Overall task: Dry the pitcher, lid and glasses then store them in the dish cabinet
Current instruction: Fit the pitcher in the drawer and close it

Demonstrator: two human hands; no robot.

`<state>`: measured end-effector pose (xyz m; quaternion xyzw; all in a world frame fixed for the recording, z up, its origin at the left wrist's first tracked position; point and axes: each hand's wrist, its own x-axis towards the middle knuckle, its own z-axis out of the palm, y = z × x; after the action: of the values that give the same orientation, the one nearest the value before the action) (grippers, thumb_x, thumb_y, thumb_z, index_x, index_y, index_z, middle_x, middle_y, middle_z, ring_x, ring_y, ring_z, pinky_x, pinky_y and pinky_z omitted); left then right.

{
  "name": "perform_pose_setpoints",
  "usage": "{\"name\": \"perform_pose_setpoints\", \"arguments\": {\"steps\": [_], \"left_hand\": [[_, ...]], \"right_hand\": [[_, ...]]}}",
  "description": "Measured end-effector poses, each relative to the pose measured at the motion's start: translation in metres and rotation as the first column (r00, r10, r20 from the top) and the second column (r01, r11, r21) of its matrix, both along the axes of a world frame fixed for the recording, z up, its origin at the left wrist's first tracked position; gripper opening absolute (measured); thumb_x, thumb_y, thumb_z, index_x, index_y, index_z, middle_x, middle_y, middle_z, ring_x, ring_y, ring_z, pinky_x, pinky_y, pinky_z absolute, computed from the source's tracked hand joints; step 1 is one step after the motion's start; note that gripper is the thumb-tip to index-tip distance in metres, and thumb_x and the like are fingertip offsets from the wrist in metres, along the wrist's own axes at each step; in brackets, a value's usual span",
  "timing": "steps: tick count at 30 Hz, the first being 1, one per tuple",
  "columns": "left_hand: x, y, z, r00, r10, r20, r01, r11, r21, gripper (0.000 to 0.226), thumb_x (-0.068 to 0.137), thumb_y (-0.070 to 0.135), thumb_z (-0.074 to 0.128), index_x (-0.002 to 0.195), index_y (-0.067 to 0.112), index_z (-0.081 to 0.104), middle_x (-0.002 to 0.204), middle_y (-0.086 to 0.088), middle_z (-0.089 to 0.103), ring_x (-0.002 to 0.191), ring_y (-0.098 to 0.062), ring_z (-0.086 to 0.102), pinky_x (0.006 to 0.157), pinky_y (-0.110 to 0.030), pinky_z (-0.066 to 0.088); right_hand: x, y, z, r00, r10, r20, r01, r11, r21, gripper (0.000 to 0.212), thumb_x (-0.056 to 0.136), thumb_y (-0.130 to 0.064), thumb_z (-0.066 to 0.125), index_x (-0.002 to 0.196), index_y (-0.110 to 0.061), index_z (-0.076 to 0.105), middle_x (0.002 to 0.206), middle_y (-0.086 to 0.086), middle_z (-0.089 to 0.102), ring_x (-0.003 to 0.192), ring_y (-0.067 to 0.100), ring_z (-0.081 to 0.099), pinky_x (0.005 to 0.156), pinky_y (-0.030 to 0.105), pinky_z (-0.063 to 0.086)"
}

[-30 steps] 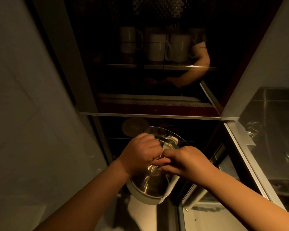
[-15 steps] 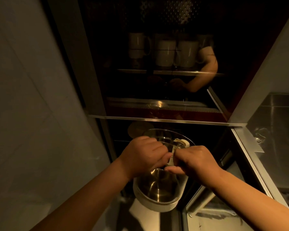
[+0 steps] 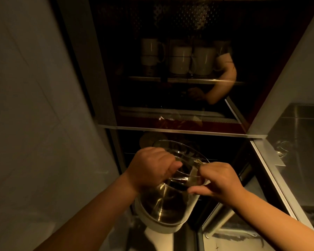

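Forearms come in from the bottom corners, both bare, and meet in front of the dark cabinet. The left hand (image 3: 150, 169) is curled tight around the rim side of a clear glass pitcher with a white base band (image 3: 163, 207), which is tipped so its bottom faces the camera and its mouth points into the cabinet. The right hand (image 3: 219, 180) pinches a pale bit of cloth (image 3: 194, 176) against the pitcher's side, fingers bent round it. So both hands are grasping, none loose. The pitcher hangs in the air just in front of the lower opening of the dish cabinet (image 3: 170, 129), not resting on anything I can see. A round pale disc (image 3: 150, 139) sits in the dark just behind it, too dim to say what it is. Off to the right there's a steel sink (image 3: 297, 142) with what looks like clear glasses (image 3: 281, 147) in it, blurry though. Further up, behind the cabinet's glossy dark door, a row of white mugs (image 3: 181, 58) stands on a shelf, some stacked.
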<state>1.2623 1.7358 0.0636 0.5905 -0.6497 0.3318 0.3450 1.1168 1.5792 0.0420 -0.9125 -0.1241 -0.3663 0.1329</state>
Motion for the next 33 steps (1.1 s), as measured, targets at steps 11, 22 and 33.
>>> {"name": "perform_pose_setpoints", "arguments": {"steps": [11, 22, 33], "left_hand": [[-0.021, 0.001, -0.005, 0.989, 0.058, 0.138, -0.069, 0.995, 0.077, 0.041, 0.093, 0.029, 0.048, 0.056, 0.016, 0.060, 0.050, 0.002, 0.054, 0.042, -0.013, 0.047, 0.047, -0.022, 0.030], [0.000, -0.009, 0.008, 0.998, -0.028, -0.060, 0.027, 0.999, -0.023, 0.060, 0.101, 0.028, 0.030, 0.050, 0.011, 0.057, 0.043, 0.001, 0.048, 0.037, -0.010, 0.040, 0.052, -0.015, 0.029], [0.009, -0.016, 0.032, 0.987, -0.121, -0.109, 0.115, 0.991, -0.063, 0.062, 0.102, 0.028, 0.029, 0.047, 0.008, 0.050, 0.041, -0.002, 0.042, 0.046, -0.003, 0.027, 0.053, -0.014, 0.023]], "right_hand": [[0.008, 0.012, 0.017, 0.993, 0.061, 0.104, -0.035, 0.972, -0.233, 0.047, 0.092, -0.048, 0.046, 0.061, -0.014, 0.057, 0.053, -0.001, 0.051, 0.044, 0.014, 0.049, 0.043, 0.021, 0.035], [-0.005, -0.021, 0.004, 0.992, 0.067, 0.111, -0.037, 0.967, -0.252, 0.046, 0.088, -0.029, 0.061, 0.127, -0.010, 0.044, 0.116, 0.006, 0.058, 0.104, 0.015, 0.058, 0.087, 0.023, 0.048], [-0.022, -0.052, -0.004, 0.962, 0.254, 0.106, -0.154, 0.816, -0.558, 0.029, 0.094, -0.019, 0.053, 0.121, -0.011, 0.050, 0.128, 0.008, 0.047, 0.121, 0.020, 0.046, 0.110, 0.032, 0.033]]}}
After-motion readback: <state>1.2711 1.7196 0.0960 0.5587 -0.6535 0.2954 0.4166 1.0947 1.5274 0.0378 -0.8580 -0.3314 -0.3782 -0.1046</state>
